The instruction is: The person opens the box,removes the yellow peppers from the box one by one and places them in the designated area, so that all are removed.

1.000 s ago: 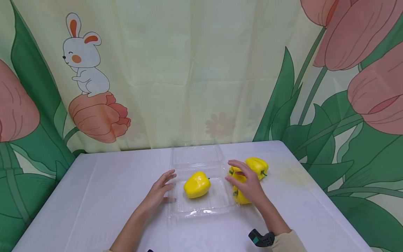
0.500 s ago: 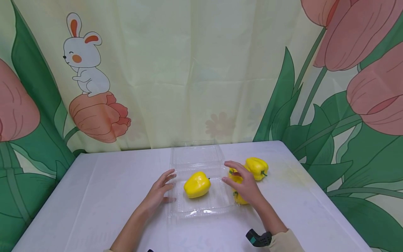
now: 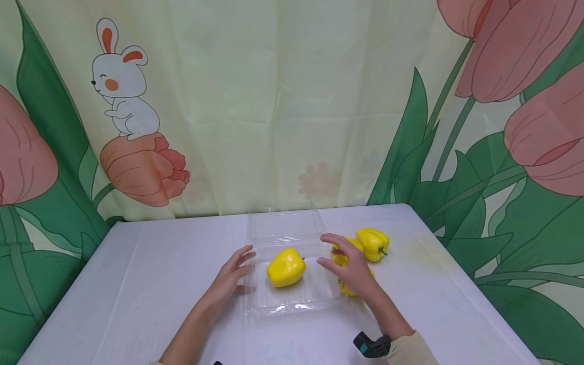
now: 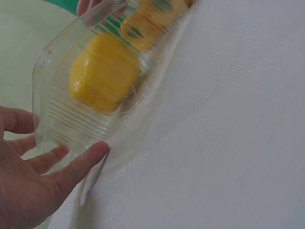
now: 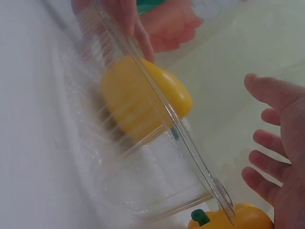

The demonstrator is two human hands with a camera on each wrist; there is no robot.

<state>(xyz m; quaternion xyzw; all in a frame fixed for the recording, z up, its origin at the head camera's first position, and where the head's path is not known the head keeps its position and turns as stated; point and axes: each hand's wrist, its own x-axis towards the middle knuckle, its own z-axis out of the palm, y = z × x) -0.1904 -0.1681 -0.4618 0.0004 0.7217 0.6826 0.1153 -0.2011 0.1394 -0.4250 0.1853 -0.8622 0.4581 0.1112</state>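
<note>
A clear plastic clamshell container (image 3: 321,296) lies with its lid (image 3: 285,224) folded back. One yellow bell pepper (image 3: 286,267) rests in its base, stem to the right. My left hand (image 3: 230,276) is at the container's left wall, fingers spread; in the left wrist view the thumb (image 4: 90,155) and fingertips lie right at the plastic. Above the right rim is my right hand (image 3: 349,266), holding nothing, with thumb and fingers apart in the right wrist view. Partly behind this hand are two yellow peppers, the nearer one (image 3: 348,290) low by the container; another pepper (image 3: 372,244) lies beyond.
The white-covered table (image 3: 159,284) extends to both sides of the container. Behind it hangs a curtain (image 3: 228,116) printed with a rabbit and tulips. A black device (image 3: 371,345) is strapped at the right wrist near the sleeve.
My right hand has drifted slightly left, from over the loose peppers toward the container's inside, showing more of the nearer pepper. The left hand and the pepper in the container stay put.
</note>
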